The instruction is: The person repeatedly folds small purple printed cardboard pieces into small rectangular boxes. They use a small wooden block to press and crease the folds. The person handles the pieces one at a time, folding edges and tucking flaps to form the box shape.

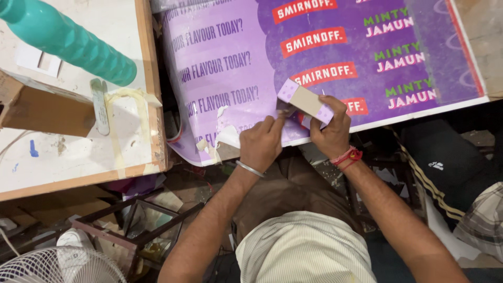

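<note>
Striped shirt (306, 249), bottom centre. Right hand (331, 128) grips small purple-ended block (306, 101), steadying it mid-frame; left hand (262, 144), fingers pinched, works its edge over purple board (314, 63).

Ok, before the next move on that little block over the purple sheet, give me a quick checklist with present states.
1. Right hand grips the block: ok, fingers wrap its far end.
2. Left hand at the block's near end: ok, fingertips meet it; whether they pinch a tool there, cannot tell.
3. Block over the purple sheet: ok, near its front edge.
4. Sheet lying flat: not ok, its front corner is torn and curled by the left hand.
5. Purple covering on the block complete: not ok, bare brown face between purple ends.
6. Teal roll on the white board out of the way: ok.
</note>
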